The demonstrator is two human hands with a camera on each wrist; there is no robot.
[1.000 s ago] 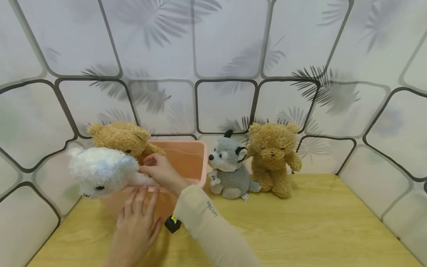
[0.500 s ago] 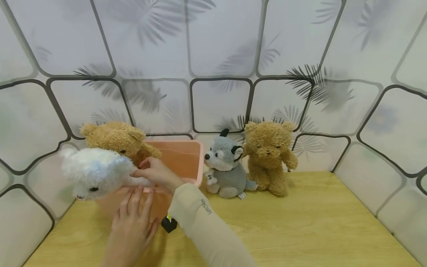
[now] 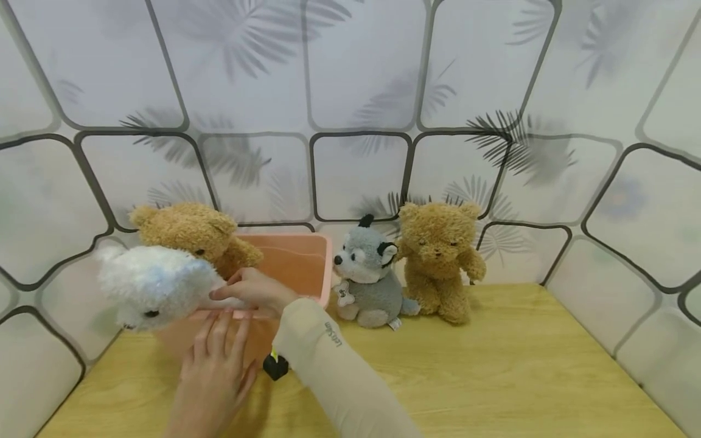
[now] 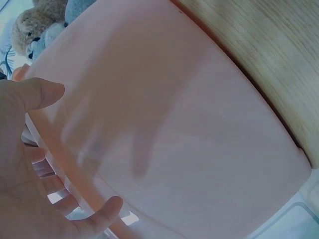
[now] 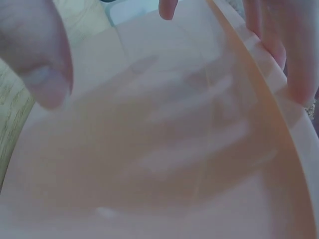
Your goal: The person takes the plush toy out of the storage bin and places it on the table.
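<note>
A pink plastic bin (image 3: 274,240) stands on the table at the left. Over its front left edge leans a white fluffy plush toy (image 3: 159,283) with a bluish patch, head outside and body partly in the bin. My right hand (image 3: 254,289) holds the white toy's pale body at the rim, its grip partly hidden. My left hand (image 3: 213,365) rests against the bin's front with fingers fairly straight, their tips at the rim; in the left wrist view its thumb (image 4: 47,94) is spread out. The right wrist view shows digits of the left hand near the bin's front wall (image 5: 149,149).
A tan teddy bear (image 3: 186,228) lies in the bin behind the white toy. Right of the bin sit a grey husky plush (image 3: 372,295) with a bone tag and another tan bear (image 3: 440,255). Patterned walls (image 3: 361,176) enclose the wooden table (image 3: 493,365).
The whole scene shifts slightly left in the head view. My right hand's fingers settle lower and closer on the white toy. The left hand keeps its place on the bin.
</note>
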